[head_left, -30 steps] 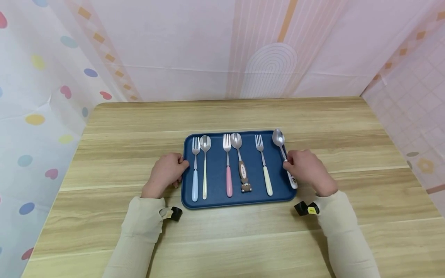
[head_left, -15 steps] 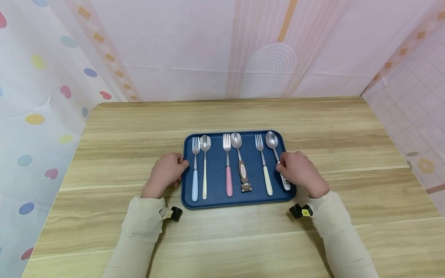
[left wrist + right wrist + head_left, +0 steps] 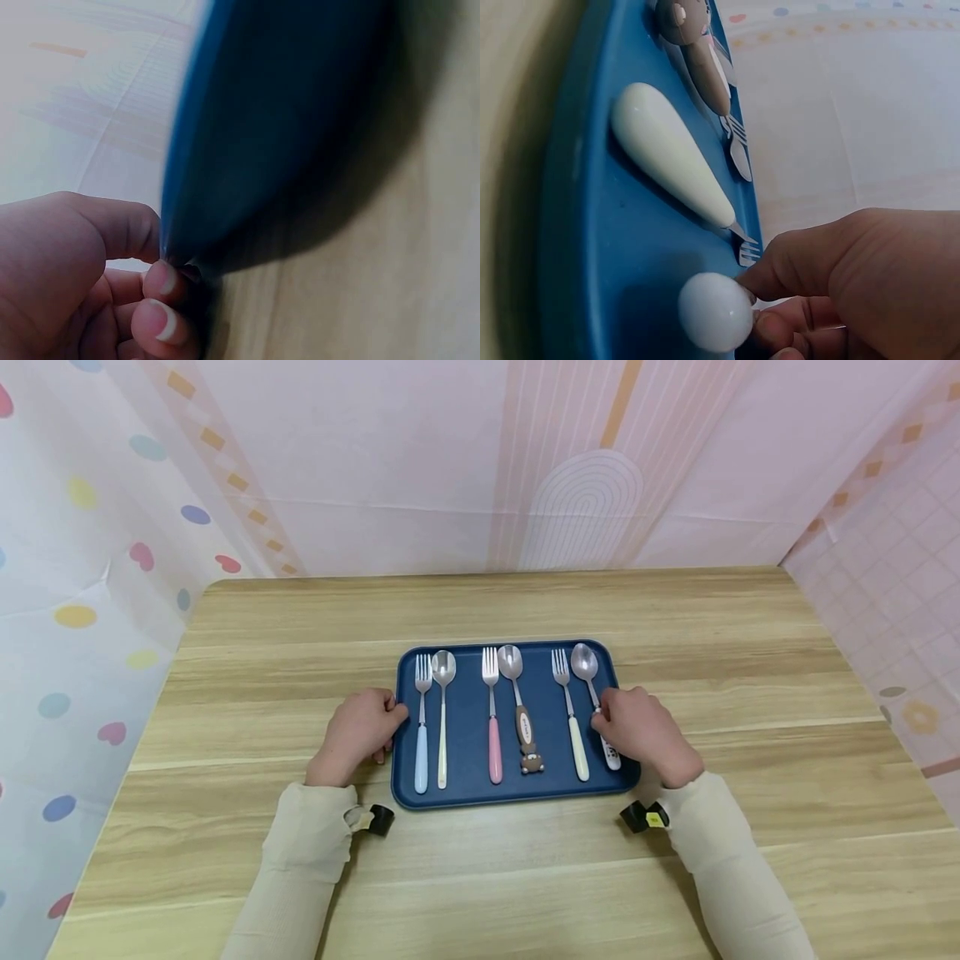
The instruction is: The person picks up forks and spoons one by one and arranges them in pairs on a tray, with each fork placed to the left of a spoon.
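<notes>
A dark blue tray carries forks and spoons laid side by side. My left hand pinches the tray's left rim; in the left wrist view the thumb and fingertips meet at that edge. At the tray's right end my right hand pinches a spoon by its white handle with a dark printed pattern. The rounded handle end shows near the camera in the right wrist view. Just left of it lies a fork with a cream handle. Part of the held handle is hidden behind my fingers.
Further left on the tray lie a spoon with a brown bear handle, a pink-handled fork, a slim cream-handled spoon and a light-blue-handled fork. The wooden table ends at a patterned cloth backdrop.
My right hand has moved left with the spoon, from over the tray's right rim to inside the tray beside the cream-handled fork. My left hand has stayed at the left rim.
</notes>
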`<state>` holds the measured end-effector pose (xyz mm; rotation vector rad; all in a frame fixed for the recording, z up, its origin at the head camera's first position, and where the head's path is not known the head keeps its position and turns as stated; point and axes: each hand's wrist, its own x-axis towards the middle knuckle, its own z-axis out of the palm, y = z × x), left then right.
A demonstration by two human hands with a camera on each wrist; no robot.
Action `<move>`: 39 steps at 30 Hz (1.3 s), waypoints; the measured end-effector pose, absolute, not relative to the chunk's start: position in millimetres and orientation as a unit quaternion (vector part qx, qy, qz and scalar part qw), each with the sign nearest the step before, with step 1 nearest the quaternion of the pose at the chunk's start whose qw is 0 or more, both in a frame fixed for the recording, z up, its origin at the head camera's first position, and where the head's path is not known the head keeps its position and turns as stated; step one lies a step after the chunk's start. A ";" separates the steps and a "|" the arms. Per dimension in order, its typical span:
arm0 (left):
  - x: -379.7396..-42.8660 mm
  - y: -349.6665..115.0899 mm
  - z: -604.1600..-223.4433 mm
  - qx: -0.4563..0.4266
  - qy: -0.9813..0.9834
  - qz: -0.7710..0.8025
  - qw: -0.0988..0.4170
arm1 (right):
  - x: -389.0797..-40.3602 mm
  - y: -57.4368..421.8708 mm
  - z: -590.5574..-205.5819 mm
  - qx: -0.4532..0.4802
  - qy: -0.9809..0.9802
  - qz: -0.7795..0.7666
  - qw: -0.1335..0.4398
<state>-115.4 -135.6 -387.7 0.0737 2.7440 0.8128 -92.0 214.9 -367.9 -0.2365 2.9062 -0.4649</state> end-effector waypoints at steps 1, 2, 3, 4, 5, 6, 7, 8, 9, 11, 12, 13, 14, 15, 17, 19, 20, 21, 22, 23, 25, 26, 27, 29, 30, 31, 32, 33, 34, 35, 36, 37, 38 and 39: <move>-115.5 -135.6 -387.6 0.026 0.950 0.280 0.138 | -91.9 214.2 -368.0 -0.080 0.980 -0.157 0.095; -115.4 -135.7 -387.4 0.026 0.949 0.281 0.138 | -91.8 213.7 -367.9 -0.080 0.979 -0.158 0.096; -115.4 -135.7 -387.3 0.025 0.949 0.281 0.138 | -91.9 213.4 -368.1 -0.081 0.979 -0.158 0.097; -115.3 -135.6 -387.2 0.025 0.949 0.280 0.139 | -92.0 213.0 -368.2 -0.080 0.979 -0.158 0.099; -115.3 -135.6 -387.2 0.025 0.950 0.280 0.139 | -91.9 212.5 -368.2 -0.078 0.979 -0.158 0.100; -115.2 -135.6 -387.2 0.024 0.949 0.280 0.139 | -91.9 212.3 -368.3 -0.078 0.979 -0.156 0.101; -115.1 -135.6 -387.1 0.025 0.949 0.280 0.139 | -91.9 212.1 -368.4 -0.077 0.980 -0.155 0.101; -114.9 -135.8 -387.1 0.025 0.949 0.280 0.140 | -91.8 211.9 -368.3 -0.077 0.980 -0.154 0.102; -115.0 -135.6 -387.1 0.025 0.950 0.279 0.139 | -91.8 211.6 -368.3 -0.077 0.980 -0.154 0.103; -114.8 -135.7 -387.0 0.026 0.950 0.278 0.139 | -91.5 211.0 -368.1 -0.075 0.980 -0.154 0.106; -114.8 -135.7 -386.9 0.026 0.950 0.278 0.138 | -91.5 210.8 -368.1 -0.074 0.979 -0.154 0.107; -114.7 -135.6 -386.8 0.027 0.951 0.277 0.138 | -91.4 210.6 -368.1 -0.073 0.979 -0.155 0.109; -114.6 -135.6 -386.7 0.027 0.951 0.277 0.137 | -91.3 210.3 -368.0 -0.072 0.979 -0.155 0.111; -114.5 -135.5 -386.6 0.027 0.950 0.278 0.137 | -91.3 210.3 -368.1 -0.072 0.979 -0.154 0.111; -114.1 -135.4 -386.5 0.027 0.950 0.279 0.138 | -91.1 210.0 -368.1 -0.071 0.980 -0.150 0.112; -114.0 -135.4 -386.4 0.025 0.949 0.280 0.139 | -90.9 209.5 -368.3 -0.071 0.980 -0.146 0.112; -113.8 -135.5 -386.4 0.025 0.949 0.281 0.139 | -90.7 209.2 -368.4 -0.071 0.981 -0.144 0.112; -113.6 -135.7 -386.4 0.026 0.949 0.282 0.140 | -90.6 209.1 -368.5 -0.071 0.981 -0.142 0.113; -113.5 -135.8 -386.3 0.026 0.949 0.282 0.140 | -90.3 208.7 -368.3 -0.070 0.981 -0.141 0.114; -113.5 -135.9 -386.4 0.026 0.949 0.282 0.139 | -90.0 208.6 -368.3 -0.070 0.981 -0.141 0.115; -113.5 -136.2 -386.8 0.026 0.949 0.282 0.139 | -89.6 208.2 -368.5 -0.070 0.981 -0.141 0.116; -113.5 -136.4 -387.2 0.026 0.949 0.282 0.139 | -89.4 207.8 -368.5 -0.070 0.981 -0.141 0.117; -113.5 -136.6 -387.5 0.026 0.949 0.282 0.139 | -89.2 207.4 -368.7 -0.071 0.981 -0.140 0.117; -113.9 -136.6 -387.9 0.026 0.950 0.281 0.137 | -88.9 206.7 -368.6 -0.073 0.981 -0.138 0.114; -114.0 -136.7 -388.1 0.027 0.950 0.281 0.136 | -88.8 206.2 -368.3 -0.074 0.981 -0.137 0.113; -113.9 -137.0 -388.1 0.028 0.950 0.281 0.134 | -88.6 206.0 -367.9 -0.075 0.982 -0.136 0.111; -114.0 -137.1 -388.2 0.029 0.950 0.280 0.133 | -88.4 205.8 -367.6 -0.076 0.982 -0.135 0.110; -113.9 -137.2 -388.2 0.031 0.950 0.280 0.132 | -88.2 205.7 -367.2 -0.075 0.982 -0.134 0.109; -114.0 -137.1 -388.2 0.032 0.951 0.279 0.131 | -88.0 205.5 -366.6 -0.075 0.982 -0.132 0.108; -114.2 -137.1 -388.2 0.032 0.951 0.279 0.131 | -87.6 205.5 -366.2 -0.075 0.982 -0.132 0.109; -114.3 -137.0 -388.3 0.032 0.951 0.279 0.131 | -87.5 205.6 -366.1 -0.074 0.983 -0.131 0.109; -114.4 -136.9 -388.2 0.032 0.951 0.279 0.131 | -87.2 205.6 -366.0 -0.074 0.983 -0.130 0.110; -114.6 -136.7 -388.3 0.032 0.951 0.279 0.132 | -87.2 205.4 -366.0 -0.073 0.983 -0.129 0.111; -114.6 -136.7 -388.5 0.032 0.951 0.279 0.132 | -87.2 205.3 -366.2 -0.072 0.983 -0.127 0.112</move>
